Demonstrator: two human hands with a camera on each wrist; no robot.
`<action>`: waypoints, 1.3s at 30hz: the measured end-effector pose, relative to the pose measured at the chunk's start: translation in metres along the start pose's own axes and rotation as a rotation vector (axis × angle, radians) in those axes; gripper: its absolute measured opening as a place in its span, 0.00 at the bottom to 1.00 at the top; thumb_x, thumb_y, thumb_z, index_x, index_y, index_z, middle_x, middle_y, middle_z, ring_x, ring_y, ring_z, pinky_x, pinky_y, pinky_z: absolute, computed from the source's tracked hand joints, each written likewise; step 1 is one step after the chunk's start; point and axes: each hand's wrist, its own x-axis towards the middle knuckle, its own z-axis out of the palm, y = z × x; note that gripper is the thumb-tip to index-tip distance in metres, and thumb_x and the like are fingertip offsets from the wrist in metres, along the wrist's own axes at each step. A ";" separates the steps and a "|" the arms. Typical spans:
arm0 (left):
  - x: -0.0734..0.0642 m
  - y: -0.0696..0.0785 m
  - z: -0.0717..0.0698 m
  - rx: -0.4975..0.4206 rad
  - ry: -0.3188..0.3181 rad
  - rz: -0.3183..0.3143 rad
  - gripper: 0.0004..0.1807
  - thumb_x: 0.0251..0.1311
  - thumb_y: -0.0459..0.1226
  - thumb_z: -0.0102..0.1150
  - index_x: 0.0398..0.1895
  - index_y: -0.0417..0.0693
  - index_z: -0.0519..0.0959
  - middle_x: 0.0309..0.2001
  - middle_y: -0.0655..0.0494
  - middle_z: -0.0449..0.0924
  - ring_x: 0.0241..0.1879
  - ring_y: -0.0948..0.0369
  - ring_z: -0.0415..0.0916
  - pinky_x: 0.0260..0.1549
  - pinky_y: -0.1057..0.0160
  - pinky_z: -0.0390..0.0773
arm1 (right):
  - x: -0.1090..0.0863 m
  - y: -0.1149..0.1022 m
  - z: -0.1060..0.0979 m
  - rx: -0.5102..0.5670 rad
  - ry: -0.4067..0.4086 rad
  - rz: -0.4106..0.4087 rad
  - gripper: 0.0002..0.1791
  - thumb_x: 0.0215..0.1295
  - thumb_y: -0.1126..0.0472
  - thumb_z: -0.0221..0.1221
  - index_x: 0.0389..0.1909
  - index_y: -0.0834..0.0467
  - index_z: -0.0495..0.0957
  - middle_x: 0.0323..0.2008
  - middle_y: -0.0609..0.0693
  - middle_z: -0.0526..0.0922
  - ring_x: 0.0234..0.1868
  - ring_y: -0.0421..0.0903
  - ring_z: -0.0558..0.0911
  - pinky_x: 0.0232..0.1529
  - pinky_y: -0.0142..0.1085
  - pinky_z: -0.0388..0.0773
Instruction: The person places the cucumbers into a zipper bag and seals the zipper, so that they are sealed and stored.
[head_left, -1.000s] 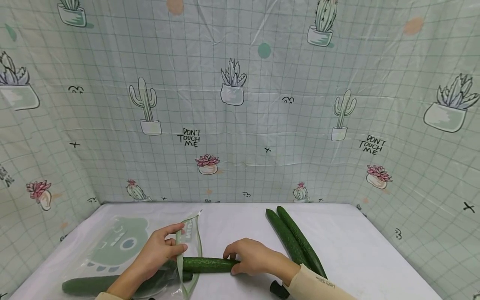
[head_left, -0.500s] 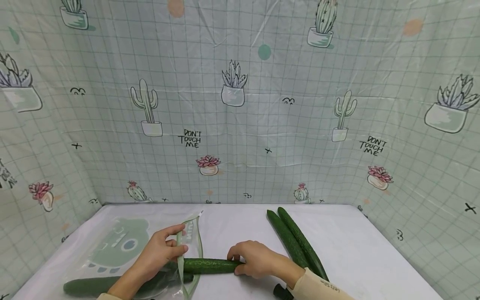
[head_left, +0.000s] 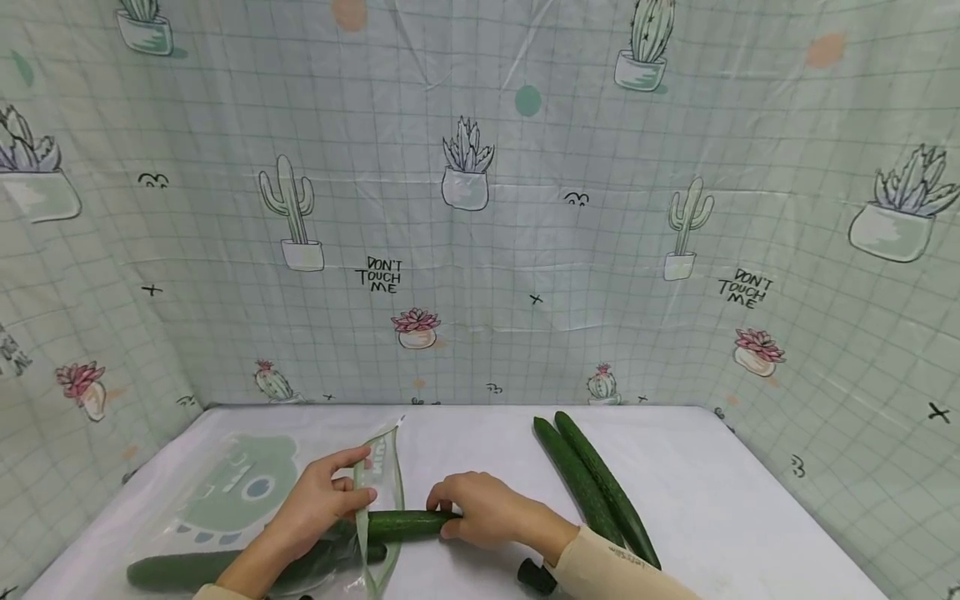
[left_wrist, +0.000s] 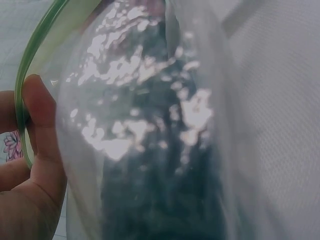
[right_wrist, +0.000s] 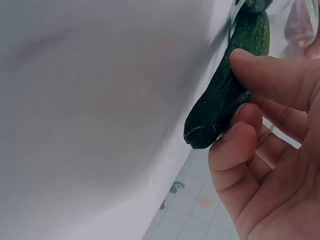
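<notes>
While lying partway inside the clear bag, seems a stiff, light, perhaps slightly slippery cucumber; best taken near the outer end, as pinched in the right hand. Hold the limp bag by its rim, as pinched in the left hand.

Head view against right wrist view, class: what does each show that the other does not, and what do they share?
Only the head view: the pair of cucumbers lying side by side on the right, and the large green print on the clear bag.

Only the right wrist view: the held cucumber's free end, which the right hand hides in the head view.

Both: the right hand gripping that cucumber between thumb and fingers, some of the bag, the white table and the patterned cloth.
</notes>
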 end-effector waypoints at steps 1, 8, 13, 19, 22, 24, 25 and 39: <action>0.000 0.000 0.000 -0.001 -0.001 0.004 0.38 0.59 0.27 0.60 0.71 0.32 0.55 0.17 0.59 0.61 0.17 0.63 0.59 0.27 0.57 0.77 | 0.003 -0.002 0.000 -0.005 -0.001 0.001 0.14 0.58 0.59 0.66 0.46 0.47 0.81 0.35 0.34 0.77 0.38 0.32 0.75 0.46 0.34 0.72; 0.000 0.002 0.003 -0.007 -0.007 0.017 0.38 0.58 0.27 0.60 0.71 0.30 0.55 0.16 0.58 0.63 0.19 0.63 0.65 0.26 0.58 0.77 | 0.022 -0.015 0.004 -0.032 -0.012 -0.004 0.14 0.56 0.59 0.68 0.44 0.48 0.81 0.33 0.35 0.77 0.35 0.32 0.75 0.39 0.30 0.72; 0.000 0.002 0.002 -0.006 -0.008 0.018 0.38 0.59 0.27 0.60 0.71 0.30 0.55 0.15 0.59 0.62 0.18 0.63 0.64 0.26 0.58 0.77 | 0.031 -0.020 0.006 -0.044 -0.022 0.013 0.14 0.53 0.60 0.70 0.42 0.47 0.82 0.31 0.35 0.77 0.34 0.32 0.75 0.36 0.29 0.72; 0.000 0.003 0.002 -0.004 -0.010 0.021 0.38 0.59 0.27 0.60 0.71 0.30 0.55 0.14 0.59 0.60 0.18 0.63 0.63 0.26 0.58 0.77 | 0.030 -0.016 0.007 -0.012 -0.049 0.047 0.14 0.53 0.60 0.70 0.41 0.47 0.82 0.30 0.36 0.78 0.33 0.32 0.75 0.37 0.29 0.73; 0.000 0.002 0.001 -0.005 -0.008 0.023 0.38 0.59 0.27 0.60 0.71 0.31 0.55 0.14 0.59 0.60 0.18 0.63 0.63 0.26 0.58 0.77 | 0.025 -0.012 0.006 0.005 -0.061 0.066 0.13 0.52 0.59 0.71 0.40 0.48 0.82 0.28 0.36 0.77 0.32 0.31 0.74 0.37 0.28 0.72; 0.000 0.002 0.001 -0.005 -0.004 0.024 0.38 0.59 0.27 0.60 0.71 0.31 0.55 0.14 0.59 0.60 0.19 0.63 0.63 0.26 0.58 0.77 | 0.020 -0.009 0.004 0.008 -0.064 0.085 0.12 0.53 0.59 0.70 0.38 0.48 0.82 0.26 0.35 0.77 0.30 0.31 0.74 0.35 0.28 0.72; 0.000 0.002 0.001 -0.005 -0.003 0.024 0.38 0.58 0.27 0.60 0.71 0.31 0.55 0.14 0.59 0.60 0.19 0.63 0.63 0.26 0.58 0.77 | 0.018 -0.007 0.004 0.007 -0.066 0.096 0.11 0.53 0.59 0.70 0.37 0.49 0.82 0.25 0.35 0.76 0.29 0.31 0.73 0.34 0.28 0.72; 0.000 0.001 -0.002 -0.015 -0.008 0.003 0.38 0.59 0.27 0.60 0.71 0.33 0.55 0.14 0.59 0.56 0.18 0.62 0.59 0.27 0.58 0.75 | 0.005 0.000 0.004 0.036 -0.073 0.144 0.07 0.56 0.57 0.68 0.33 0.47 0.80 0.22 0.35 0.75 0.24 0.33 0.73 0.26 0.29 0.70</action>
